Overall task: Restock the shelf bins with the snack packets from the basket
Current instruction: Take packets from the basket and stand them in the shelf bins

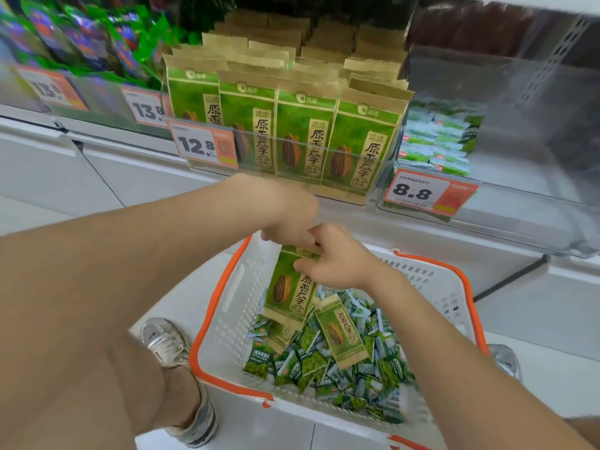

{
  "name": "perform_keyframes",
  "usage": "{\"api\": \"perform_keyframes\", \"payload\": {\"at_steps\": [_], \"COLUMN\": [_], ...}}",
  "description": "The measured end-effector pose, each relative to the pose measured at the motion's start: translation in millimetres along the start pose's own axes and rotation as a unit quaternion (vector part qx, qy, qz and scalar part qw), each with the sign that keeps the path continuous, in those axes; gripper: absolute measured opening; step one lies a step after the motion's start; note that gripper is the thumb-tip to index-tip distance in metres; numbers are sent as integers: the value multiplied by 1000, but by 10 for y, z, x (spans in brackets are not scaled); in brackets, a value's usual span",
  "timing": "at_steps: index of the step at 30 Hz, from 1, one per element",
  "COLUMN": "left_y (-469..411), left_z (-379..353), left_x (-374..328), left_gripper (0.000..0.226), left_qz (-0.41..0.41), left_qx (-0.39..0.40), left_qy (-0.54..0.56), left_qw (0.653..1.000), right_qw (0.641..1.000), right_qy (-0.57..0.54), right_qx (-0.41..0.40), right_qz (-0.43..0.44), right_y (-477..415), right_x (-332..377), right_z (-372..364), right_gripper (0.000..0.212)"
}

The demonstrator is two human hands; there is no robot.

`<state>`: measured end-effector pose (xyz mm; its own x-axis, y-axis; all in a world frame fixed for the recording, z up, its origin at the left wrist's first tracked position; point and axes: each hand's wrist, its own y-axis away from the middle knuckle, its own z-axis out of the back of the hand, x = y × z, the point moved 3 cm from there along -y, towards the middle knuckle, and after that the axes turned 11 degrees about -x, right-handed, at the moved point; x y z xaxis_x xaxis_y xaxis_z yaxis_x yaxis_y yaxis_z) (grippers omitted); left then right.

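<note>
Head: seed packet hangs upright over basket. Left hand and right hand both pinch its top edge, likely to steady it for lift to seed bin straight ahead. Spare packet lies on small packets in basket. Small-packet bin to right.
</note>
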<state>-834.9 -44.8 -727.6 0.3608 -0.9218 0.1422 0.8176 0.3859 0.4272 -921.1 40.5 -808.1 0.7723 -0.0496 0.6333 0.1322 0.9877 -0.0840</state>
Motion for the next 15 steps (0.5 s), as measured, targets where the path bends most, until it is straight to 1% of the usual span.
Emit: {"api": "perform_keyframes", "payload": {"at_steps": [1, 2, 4, 6, 7, 9, 10, 11, 14, 15], "left_y": [86, 187, 360, 494, 551, 670, 716, 758, 815, 816], "left_z": [86, 162, 317, 458, 539, 679, 722, 755, 787, 785], "left_x": [37, 71, 133, 203, 236, 299, 334, 356, 417, 436], "left_gripper": [51, 49, 43, 39, 37, 35, 35, 35, 33, 30], "left_qz": [17, 35, 53, 61, 65, 71, 74, 79, 120, 134], "left_qx": [5, 11, 10, -35, -74, -148, -184, -219, -324, -340], "left_qy": [61, 133, 281, 398, 449, 529, 561, 593, 657, 677], "left_qw": [998, 990, 958, 915, 888, 833, 804, 771, 670, 639], "right_qw": [999, 998, 995, 987, 976, 937, 921, 914, 910, 905], "right_qy": [-5, -9, -12, -53, -106, -222, -257, -279, -325, -332], "right_qx": [-25, -43, -79, -137, -182, -271, -294, -295, -250, -258], "right_qz": [20, 35, 55, 62, 57, 22, 2, -19, -62, -71], "right_y": [-15, -13, 23, 69, 97, 141, 163, 184, 197, 197], "right_x": [133, 272, 510, 649, 703, 734, 733, 733, 716, 727], "right_z": [176, 353, 673, 929, 1029, 1164, 1201, 1219, 1199, 1189], "right_gripper": [32, 34, 27, 17, 17, 36, 40, 40, 28, 26]}}
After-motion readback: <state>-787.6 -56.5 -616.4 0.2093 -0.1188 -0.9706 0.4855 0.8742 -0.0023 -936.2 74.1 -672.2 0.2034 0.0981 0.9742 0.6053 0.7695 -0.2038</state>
